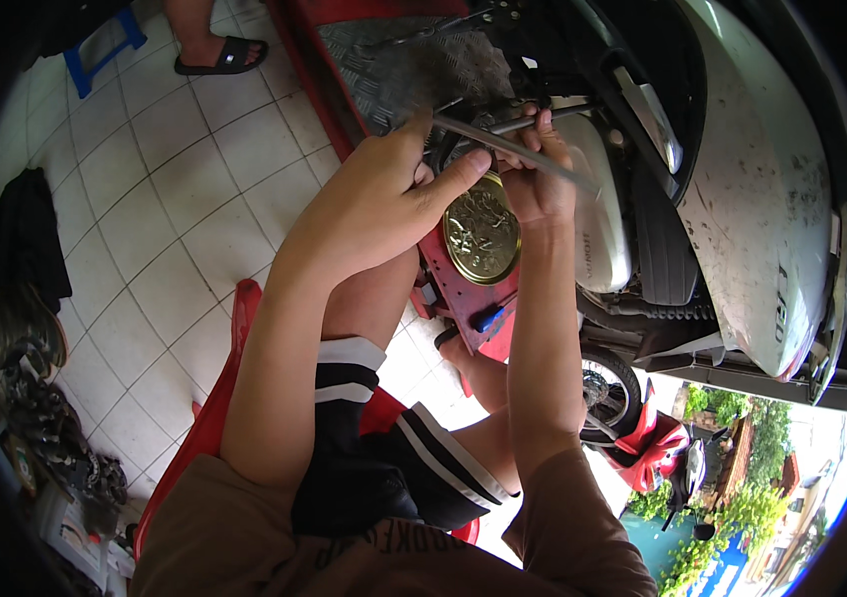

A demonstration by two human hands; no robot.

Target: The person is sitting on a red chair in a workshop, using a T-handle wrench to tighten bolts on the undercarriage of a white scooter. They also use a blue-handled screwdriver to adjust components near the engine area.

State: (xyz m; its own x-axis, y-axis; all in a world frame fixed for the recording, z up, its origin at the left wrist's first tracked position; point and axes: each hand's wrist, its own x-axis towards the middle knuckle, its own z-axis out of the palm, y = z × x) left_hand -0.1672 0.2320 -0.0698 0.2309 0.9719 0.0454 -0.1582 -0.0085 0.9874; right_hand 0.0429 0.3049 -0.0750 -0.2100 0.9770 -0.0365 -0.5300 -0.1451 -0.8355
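A T-handle wrench [518, 148] of grey metal lies across the space between my hands, its long bar blurred at the right end. My left hand [378, 194] has its fingers curled at the bar's left end, with the thumb stretched out to the right. The fingers of my right hand [540, 179] close round the wrench where a thinner shaft runs toward the motorbike [761, 199]. The shaft's far end is lost among dark parts. Below my hands, a round gold-rimmed tin [483, 234] holds many small metal bits, like screws.
The tin stands on a red metal lift platform [473, 303] with a blue-handled tool [489, 318]. Another person's sandalled foot [221, 55] is at the upper left, near a blue stool [105, 50]. A red chair [180, 438] is under me. Dark parts [45, 418] pile up left.
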